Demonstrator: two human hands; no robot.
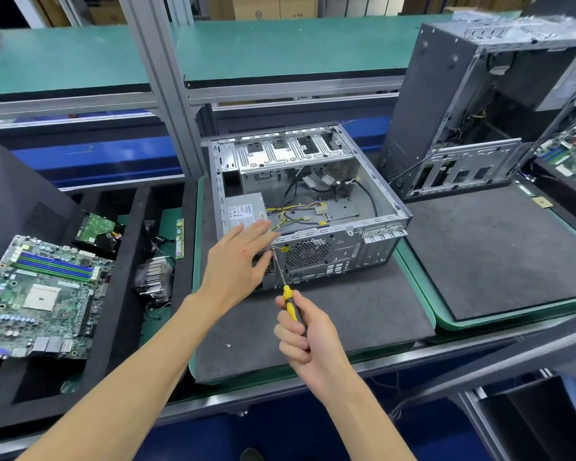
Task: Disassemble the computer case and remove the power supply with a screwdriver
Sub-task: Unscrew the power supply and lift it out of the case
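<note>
Right hand (pixel 308 331) grip clamping the screwdriver (pixel 288 292), tip sitting at the computer case (pixel 313 207) rear; left hand (pixel 238 261) resting flat, fingers apart, by the power supply (pixel 243 212).

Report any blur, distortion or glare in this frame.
Head view: wide-angle bending bows the bench rails and far green shelf; the upright case's top edge is smeared by blur; the open case, screwdriver and both hands stay sharp; lighting even, no strong glare.

Bright, even overhead light with soft shadows; wide-angle bending at the edges, and motion blur smears the top corners.
</note>
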